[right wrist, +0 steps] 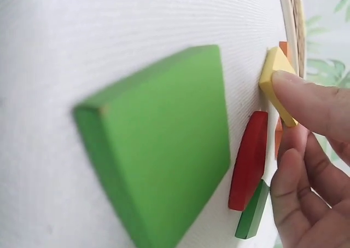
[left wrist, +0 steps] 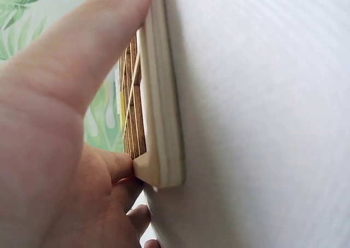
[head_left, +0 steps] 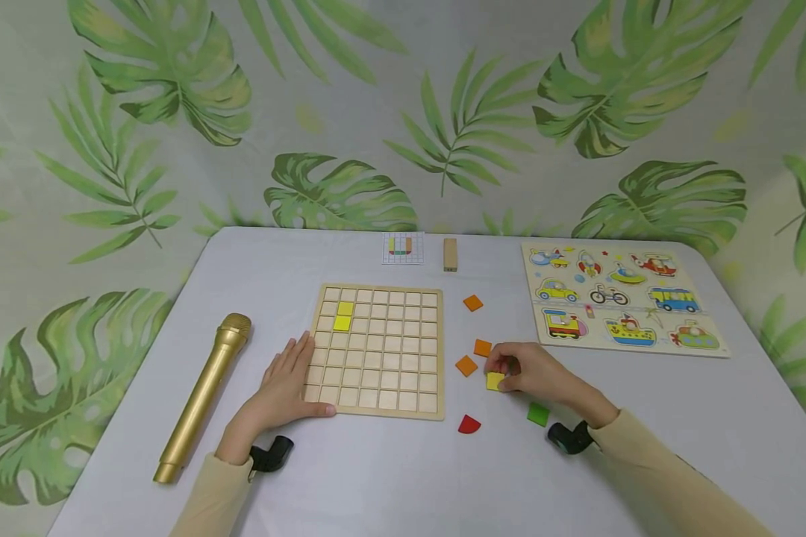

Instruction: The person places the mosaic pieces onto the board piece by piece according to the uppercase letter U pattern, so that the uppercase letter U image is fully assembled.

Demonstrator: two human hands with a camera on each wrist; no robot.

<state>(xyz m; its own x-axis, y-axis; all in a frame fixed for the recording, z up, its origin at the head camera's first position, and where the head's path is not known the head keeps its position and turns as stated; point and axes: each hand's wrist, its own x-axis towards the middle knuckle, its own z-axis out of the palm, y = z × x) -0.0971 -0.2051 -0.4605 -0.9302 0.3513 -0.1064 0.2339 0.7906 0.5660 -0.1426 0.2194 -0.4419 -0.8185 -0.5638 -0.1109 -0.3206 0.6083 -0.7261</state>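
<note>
A wooden grid board [head_left: 442, 350] lies flat on the table, with two yellow squares [head_left: 342, 323] one above the other in its upper left cells. My left hand [head_left: 285, 384] rests along the board's left edge, fingers straight and thumb against the lower corner. To the right of the board, my right hand [head_left: 527, 373] pinches a yellow square tile [right wrist: 276, 81] between thumb and fingers. Orange squares [head_left: 466, 365] lie just left of that hand. A red quarter-circle piece [head_left: 469, 424] and a green square [head_left: 538, 414] are below it. Close by, the right wrist view has another red piece [right wrist: 249, 163] and a green one [right wrist: 252, 209].
A gold microphone [head_left: 204, 395] lies at the left. Behind the board are a small pattern card [head_left: 403, 248] and a wooden block [head_left: 450, 255]. A vehicle picture puzzle [head_left: 628, 298] occupies the back right. Leaf-printed cloth [head_left: 457, 119] hangs behind the table.
</note>
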